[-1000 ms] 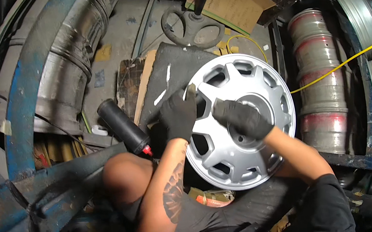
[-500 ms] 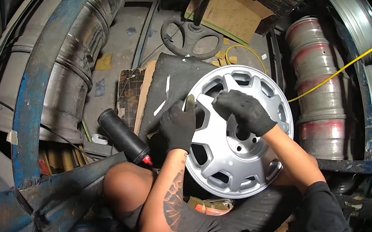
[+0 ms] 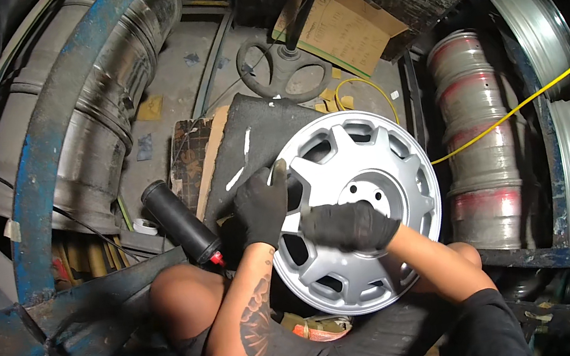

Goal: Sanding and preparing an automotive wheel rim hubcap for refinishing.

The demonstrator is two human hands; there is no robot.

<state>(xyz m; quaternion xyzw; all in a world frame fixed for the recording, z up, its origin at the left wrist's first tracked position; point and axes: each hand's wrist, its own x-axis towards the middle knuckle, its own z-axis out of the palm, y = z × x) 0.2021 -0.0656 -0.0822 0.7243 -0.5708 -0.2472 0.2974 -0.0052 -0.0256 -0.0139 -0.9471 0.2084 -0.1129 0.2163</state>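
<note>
A silver alloy wheel (image 3: 326, 178) leans over my lap, its spoked face up. My gloved left hand (image 3: 264, 204) is closed round its left edge, with the thumb on the face. My gloved right hand (image 3: 353, 225) is a closed fist against the spokes, just left of and below the hub, and partly covers the hub. Its fingers are curled under and slightly blurred, so anything in them is hidden. To the left of my left hand lies a black cylindrical bottle (image 3: 181, 222) with a red tip.
A dark mat (image 3: 255, 134) lies beyond the wheel, near a grey spoked handwheel (image 3: 282, 73) and a cardboard box (image 3: 342, 25). Stacked rims (image 3: 474, 139) stand at right, crossed by a yellow hose (image 3: 535, 97). A blue metal frame (image 3: 42, 166) and large metal rims (image 3: 84, 128) rise at left.
My right fist has moved left and down across the wheel's face, uncovering the upper spokes and bolt holes. My left hand keeps its hold on the edge. The whole view has shifted slightly.
</note>
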